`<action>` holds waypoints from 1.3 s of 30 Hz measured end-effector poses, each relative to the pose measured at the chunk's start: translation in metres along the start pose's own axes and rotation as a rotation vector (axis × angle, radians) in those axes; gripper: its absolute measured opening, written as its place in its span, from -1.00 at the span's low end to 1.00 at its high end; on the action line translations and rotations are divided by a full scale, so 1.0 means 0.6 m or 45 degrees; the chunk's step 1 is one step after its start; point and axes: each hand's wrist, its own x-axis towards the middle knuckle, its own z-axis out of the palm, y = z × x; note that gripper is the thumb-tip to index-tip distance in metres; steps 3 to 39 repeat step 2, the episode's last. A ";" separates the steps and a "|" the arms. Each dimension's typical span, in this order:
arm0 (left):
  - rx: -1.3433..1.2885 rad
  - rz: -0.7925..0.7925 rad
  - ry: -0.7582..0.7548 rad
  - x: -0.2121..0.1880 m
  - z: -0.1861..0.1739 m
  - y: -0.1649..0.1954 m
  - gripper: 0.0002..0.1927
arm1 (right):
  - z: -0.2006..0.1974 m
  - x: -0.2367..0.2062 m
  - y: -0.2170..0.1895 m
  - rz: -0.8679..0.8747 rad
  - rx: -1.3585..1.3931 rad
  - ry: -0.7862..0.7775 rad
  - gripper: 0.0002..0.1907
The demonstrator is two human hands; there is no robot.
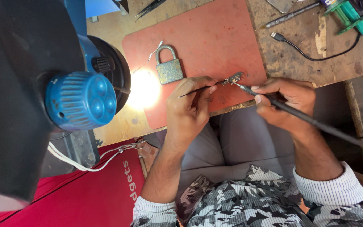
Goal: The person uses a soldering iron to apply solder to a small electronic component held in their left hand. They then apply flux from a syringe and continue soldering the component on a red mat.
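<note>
A small dark circuit board piece (234, 78) lies near the front edge of a red work mat (215, 38). My left hand (190, 103) pinches thin black tweezers (198, 90) whose tips reach the board from the left. My right hand (284, 101) grips a dark soldering iron (299, 115) like a pen, its tip touching the board from the right. The iron's handle runs off to the lower right.
A worn brass padlock (169, 67) sits on the mat left of the board. A blue lamp head (80, 101) and a bright light spot stand at left. A black cable (311, 52), a pen-like tool (290, 16) and a green tool (347, 14) lie at the back right.
</note>
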 end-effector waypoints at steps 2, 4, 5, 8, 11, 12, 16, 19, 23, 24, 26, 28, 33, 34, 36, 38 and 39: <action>0.007 -0.017 -0.009 0.000 0.000 0.000 -0.84 | 0.001 -0.005 0.005 0.026 -0.009 0.024 -0.86; 0.007 -0.017 -0.009 0.000 0.000 0.000 -0.84 | 0.001 -0.005 0.005 0.026 -0.009 0.024 -0.86; 0.007 -0.017 -0.009 0.000 0.000 0.000 -0.84 | 0.001 -0.005 0.005 0.026 -0.009 0.024 -0.86; 0.007 -0.017 -0.009 0.000 0.000 0.000 -0.84 | 0.001 -0.005 0.005 0.026 -0.009 0.024 -0.86; 0.007 -0.017 -0.009 0.000 0.000 0.000 -0.84 | 0.001 -0.005 0.005 0.026 -0.009 0.024 -0.86; 0.007 -0.017 -0.009 0.000 0.000 0.000 -0.84 | 0.001 -0.005 0.005 0.026 -0.009 0.024 -0.86; 0.007 -0.017 -0.009 0.000 0.000 0.000 -0.84 | 0.001 -0.005 0.005 0.026 -0.009 0.024 -0.86; 0.007 -0.017 -0.009 0.000 0.000 0.000 -0.84 | 0.001 -0.005 0.005 0.026 -0.009 0.024 -0.86; 0.007 -0.017 -0.009 0.000 0.000 0.000 -0.84 | 0.001 -0.005 0.005 0.026 -0.009 0.024 -0.86; 0.007 -0.017 -0.009 0.000 0.000 0.000 -0.84 | 0.001 -0.005 0.005 0.026 -0.009 0.024 -0.86; 0.007 -0.017 -0.009 0.000 0.000 0.000 -0.84 | 0.001 -0.005 0.005 0.026 -0.009 0.024 -0.86; 0.007 -0.017 -0.009 0.000 0.000 0.000 -0.84 | 0.001 -0.005 0.005 0.026 -0.009 0.024 -0.86; 0.007 -0.017 -0.009 0.000 0.000 0.000 -0.84 | 0.001 -0.005 0.005 0.026 -0.009 0.024 -0.86; 0.007 -0.017 -0.009 0.000 0.000 0.000 -0.84 | 0.001 -0.005 0.005 0.026 -0.009 0.024 -0.86; 0.007 -0.017 -0.009 0.000 0.000 0.000 -0.84 | 0.001 -0.005 0.005 0.026 -0.009 0.024 -0.86; 0.007 -0.017 -0.009 0.000 0.000 0.000 -0.84 | 0.001 -0.005 0.005 0.026 -0.009 0.024 -0.86; 0.007 -0.017 -0.009 0.000 0.000 0.000 -0.84 | 0.001 -0.005 0.005 0.026 -0.009 0.024 -0.86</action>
